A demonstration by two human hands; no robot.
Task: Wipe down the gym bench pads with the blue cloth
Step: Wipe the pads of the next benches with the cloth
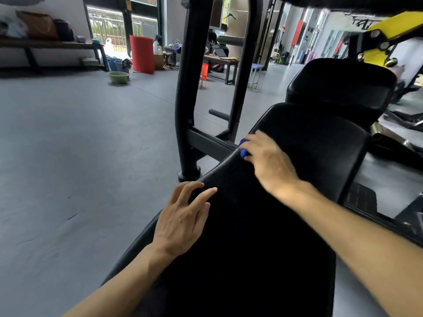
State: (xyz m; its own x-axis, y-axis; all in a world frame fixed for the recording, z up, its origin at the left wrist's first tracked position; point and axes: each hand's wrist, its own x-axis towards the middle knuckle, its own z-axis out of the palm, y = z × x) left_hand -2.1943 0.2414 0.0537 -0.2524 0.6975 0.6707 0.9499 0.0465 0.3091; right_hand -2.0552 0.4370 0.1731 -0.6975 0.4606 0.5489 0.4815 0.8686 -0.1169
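Black bench pad (240, 236) (glossy), grey gym floor (80, 145) beside it.

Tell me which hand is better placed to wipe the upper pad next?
The right hand: it already grips the blue cloth at the long pad's left edge, nearest the upper pad. The left hand rests lower, without cloth.

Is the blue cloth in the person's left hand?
No, the blue cloth shows under the right hand, while the left hand rests bare on the bench pad.
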